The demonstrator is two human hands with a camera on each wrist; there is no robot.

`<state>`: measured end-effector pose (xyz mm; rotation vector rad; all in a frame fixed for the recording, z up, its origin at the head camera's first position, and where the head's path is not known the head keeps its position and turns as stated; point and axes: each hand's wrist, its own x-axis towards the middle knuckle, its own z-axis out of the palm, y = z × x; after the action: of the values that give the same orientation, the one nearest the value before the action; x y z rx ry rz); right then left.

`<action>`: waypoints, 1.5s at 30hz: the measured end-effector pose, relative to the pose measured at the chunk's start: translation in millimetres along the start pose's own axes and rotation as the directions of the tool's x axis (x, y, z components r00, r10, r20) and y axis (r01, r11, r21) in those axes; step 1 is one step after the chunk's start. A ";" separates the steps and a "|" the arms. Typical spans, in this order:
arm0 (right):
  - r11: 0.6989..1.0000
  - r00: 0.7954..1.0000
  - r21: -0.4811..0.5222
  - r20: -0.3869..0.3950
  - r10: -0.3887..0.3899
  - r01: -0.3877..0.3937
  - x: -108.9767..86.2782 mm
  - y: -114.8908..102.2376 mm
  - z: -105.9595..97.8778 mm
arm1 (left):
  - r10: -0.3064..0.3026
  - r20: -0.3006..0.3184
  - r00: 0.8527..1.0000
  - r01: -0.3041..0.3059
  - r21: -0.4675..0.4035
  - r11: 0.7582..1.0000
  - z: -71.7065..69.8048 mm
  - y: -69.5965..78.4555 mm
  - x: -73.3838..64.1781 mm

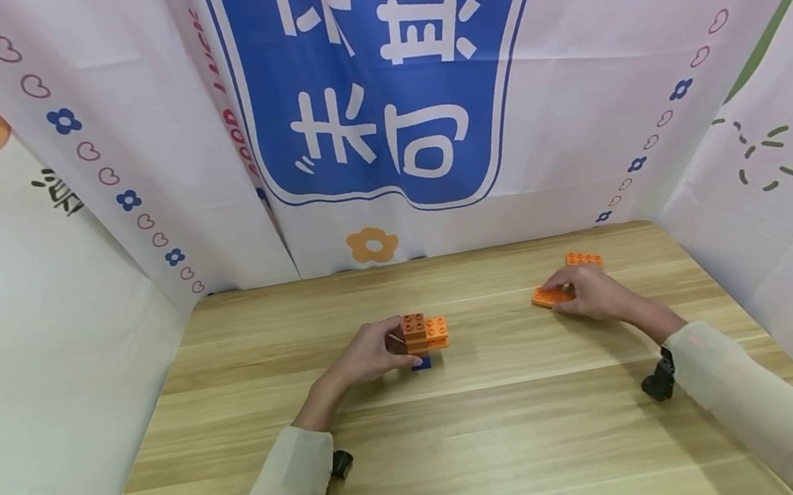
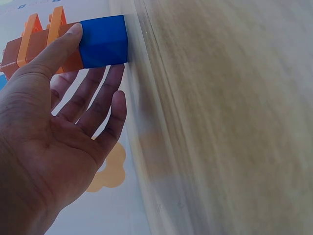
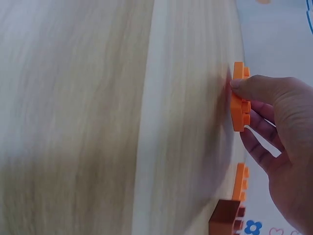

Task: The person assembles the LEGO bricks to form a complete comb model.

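My left hand [image 1: 370, 353] grips a small upright stack of toy building bricks between thumb and fingers. A blue brick [image 2: 103, 41] forms its base, with brown bricks [image 1: 413, 324] and thin orange plates [image 1: 437, 328] layered above. The orange plates jut out to the right of the column. In the left wrist view the thumb presses near the joint above the blue brick. To the right, my right hand [image 1: 593, 293] pinches a flat orange studded brick [image 3: 238, 108] by its sides, low over the wooden table.
Another flat orange brick [image 1: 584, 259] lies behind the right hand. A brown brick [image 3: 226, 218] stands near it in the right wrist view. The wooden table [image 1: 504, 446] meets a printed cloth backdrop [image 1: 566, 205] at its far edge, with cloth walls on both sides.
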<state>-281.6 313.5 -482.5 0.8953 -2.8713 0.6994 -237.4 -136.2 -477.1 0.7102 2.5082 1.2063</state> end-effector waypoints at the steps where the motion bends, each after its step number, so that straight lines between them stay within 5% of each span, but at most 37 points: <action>1: 1.000 1.000 0.001 0.001 -0.003 0.003 0.9 -2.3 0.1 | -0.001 0.000 1.000 0.001 -0.001 1.000 0.0 0.2 0.1; 26: 0.971 0.972 0.048 -0.014 -0.233 0.234 26.8 -75.8 -6.2 | 0.001 0.006 1.000 -0.001 0.000 1.000 0.5 -0.4 0.8; 38: 0.923 0.923 0.043 -0.045 -0.382 0.384 34.6 -109.1 -10.0 | -0.009 0.004 1.000 0.009 0.001 1.000 -0.5 0.0 1.0; 45: 0.874 0.874 0.052 -0.088 -0.478 0.484 40.5 -123.5 -9.8 | -0.008 0.005 1.000 0.008 -0.001 1.000 0.6 0.5 0.7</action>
<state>-248.0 206.4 -416.4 1.4856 -2.4098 0.7556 -237.6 -135.2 -477.1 0.7016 2.5042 1.2010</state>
